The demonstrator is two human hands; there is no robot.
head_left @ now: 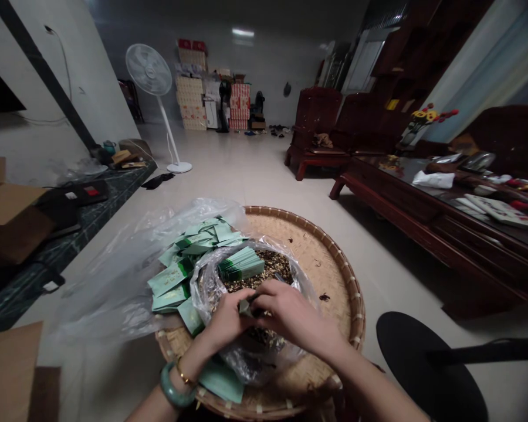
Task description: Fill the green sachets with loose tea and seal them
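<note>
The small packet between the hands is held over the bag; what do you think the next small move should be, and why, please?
I would probably lower the small packet into the open plastic bag, because the left hand and right hand hold it directly above the dark dried mix, not over the woven bamboo tray.

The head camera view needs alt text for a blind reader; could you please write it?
Left hand and right hand pinch a small packet over a clear plastic bag of dried flakes in a round woven bamboo tray. Pale green packets lie beside it, with a stack inside.
</note>
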